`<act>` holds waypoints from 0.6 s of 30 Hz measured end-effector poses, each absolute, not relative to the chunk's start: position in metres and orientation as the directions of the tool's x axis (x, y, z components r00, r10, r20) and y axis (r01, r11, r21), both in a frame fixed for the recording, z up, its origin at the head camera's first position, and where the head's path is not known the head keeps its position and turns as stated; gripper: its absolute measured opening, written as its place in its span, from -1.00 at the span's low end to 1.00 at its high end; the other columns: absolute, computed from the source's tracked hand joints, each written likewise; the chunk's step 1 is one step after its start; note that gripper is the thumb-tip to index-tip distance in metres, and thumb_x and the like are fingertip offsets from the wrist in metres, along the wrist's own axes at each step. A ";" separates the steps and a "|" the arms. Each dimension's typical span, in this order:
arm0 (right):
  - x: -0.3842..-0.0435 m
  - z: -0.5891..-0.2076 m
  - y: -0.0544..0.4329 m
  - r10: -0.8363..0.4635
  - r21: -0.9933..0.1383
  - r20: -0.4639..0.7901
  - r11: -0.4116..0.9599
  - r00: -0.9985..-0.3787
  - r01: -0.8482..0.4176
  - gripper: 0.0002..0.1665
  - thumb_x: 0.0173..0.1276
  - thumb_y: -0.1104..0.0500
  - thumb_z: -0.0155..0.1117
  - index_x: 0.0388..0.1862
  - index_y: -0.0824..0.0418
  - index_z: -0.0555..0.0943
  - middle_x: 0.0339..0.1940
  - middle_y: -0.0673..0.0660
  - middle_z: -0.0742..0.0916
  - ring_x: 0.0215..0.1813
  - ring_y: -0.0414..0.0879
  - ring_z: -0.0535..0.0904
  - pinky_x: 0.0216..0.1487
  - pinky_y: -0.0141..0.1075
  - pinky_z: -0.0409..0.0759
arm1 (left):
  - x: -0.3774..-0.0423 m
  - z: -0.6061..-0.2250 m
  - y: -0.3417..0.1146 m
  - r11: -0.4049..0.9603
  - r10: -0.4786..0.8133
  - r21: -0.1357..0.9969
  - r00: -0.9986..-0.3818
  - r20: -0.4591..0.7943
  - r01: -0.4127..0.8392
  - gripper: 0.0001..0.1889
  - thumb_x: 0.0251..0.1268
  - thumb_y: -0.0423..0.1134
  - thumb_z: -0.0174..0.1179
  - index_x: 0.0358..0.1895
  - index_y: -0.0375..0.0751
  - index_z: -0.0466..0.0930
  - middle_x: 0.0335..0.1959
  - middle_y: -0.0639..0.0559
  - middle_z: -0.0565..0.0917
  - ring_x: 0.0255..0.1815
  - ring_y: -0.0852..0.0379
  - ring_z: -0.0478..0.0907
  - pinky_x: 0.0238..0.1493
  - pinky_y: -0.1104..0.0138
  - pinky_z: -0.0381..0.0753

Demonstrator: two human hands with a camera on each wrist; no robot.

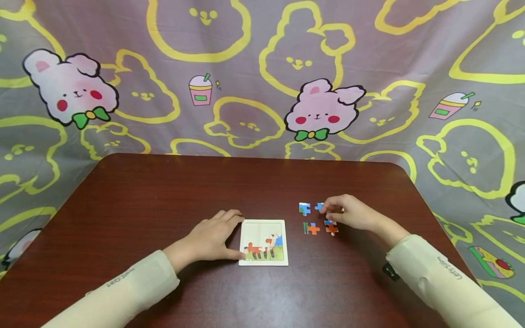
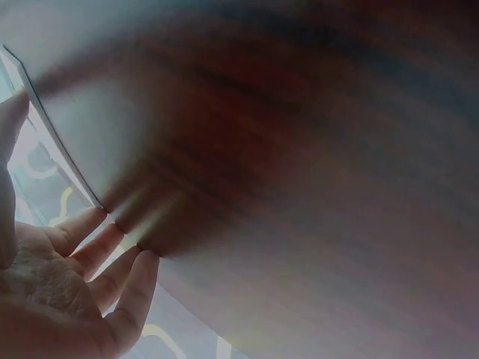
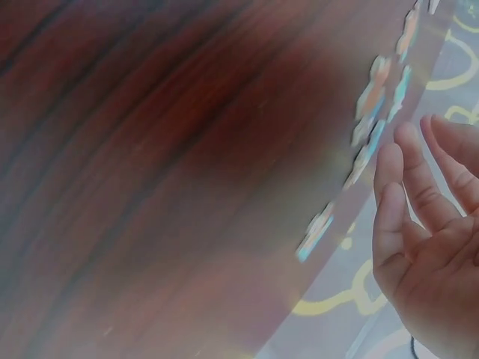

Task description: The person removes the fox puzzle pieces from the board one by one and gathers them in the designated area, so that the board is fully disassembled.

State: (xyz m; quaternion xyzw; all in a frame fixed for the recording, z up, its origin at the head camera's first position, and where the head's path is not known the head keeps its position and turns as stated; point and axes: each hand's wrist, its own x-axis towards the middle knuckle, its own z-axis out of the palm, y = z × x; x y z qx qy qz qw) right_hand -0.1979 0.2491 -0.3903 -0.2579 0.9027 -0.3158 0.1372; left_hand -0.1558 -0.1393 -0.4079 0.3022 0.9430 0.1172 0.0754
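Note:
A square puzzle board (image 1: 262, 266) with a pale frame lies on the table, its lower part filled with pieces of an orange animal on grass. My left hand (image 1: 211, 237) rests at the board's left side, thumb at the lower left and fingertips at the upper left corner. Loose puzzle pieces lie right of the board: a blue-green piece (image 1: 304, 208), a blue piece (image 1: 318, 207), an orange-green piece (image 1: 312, 228) and an orange piece (image 1: 331, 228). Above these hovers my right hand (image 1: 350, 213), fingers loosely bent; the right wrist view shows nothing between them. It partly hides some pieces.
The dark brown wooden table (image 1: 184, 191) reaches back to a patterned curtain (image 1: 246, 82) hanging behind and at both sides. A small black object (image 1: 390, 272) shows beside the right sleeve (image 1: 426, 269).

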 end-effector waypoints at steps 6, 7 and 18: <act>-0.198 -0.390 0.229 -0.572 -0.652 -0.074 0.647 -0.817 -0.395 -0.88 0.35 0.35 0.27 -0.16 0.24 0.67 -0.33 0.06 0.70 -0.45 -0.17 0.50 -0.42 -0.38 0.50 | -0.156 -0.408 -0.139 0.790 0.590 0.263 -0.804 -0.076 0.554 -0.03 -0.06 0.34 0.41 0.39 -0.17 0.37 0.39 -0.02 0.39 0.33 -0.04 0.40 -0.06 -0.04 0.60; -0.198 -0.390 0.226 -0.576 -0.650 -0.070 0.646 -0.814 -0.401 -0.88 0.35 0.35 0.27 -0.17 0.23 0.68 -0.33 0.05 0.70 -0.45 -0.17 0.49 -0.42 -0.38 0.49 | -0.156 -0.408 -0.139 0.790 0.589 0.265 -0.804 -0.077 0.553 -0.02 -0.06 0.34 0.41 0.39 -0.17 0.37 0.39 -0.02 0.39 0.33 -0.04 0.40 -0.05 -0.05 0.60; -0.197 -0.388 0.189 -0.653 -0.653 -0.040 0.590 -0.756 -0.474 -0.88 0.34 0.32 0.31 -0.16 0.22 0.68 -0.30 0.02 0.75 -0.39 -0.24 0.52 -0.34 -0.38 0.53 | -0.156 -0.407 -0.138 0.795 0.582 0.265 -0.809 -0.084 0.545 -0.03 -0.07 0.34 0.42 0.38 -0.16 0.38 0.39 -0.01 0.40 0.33 -0.03 0.40 -0.05 -0.05 0.60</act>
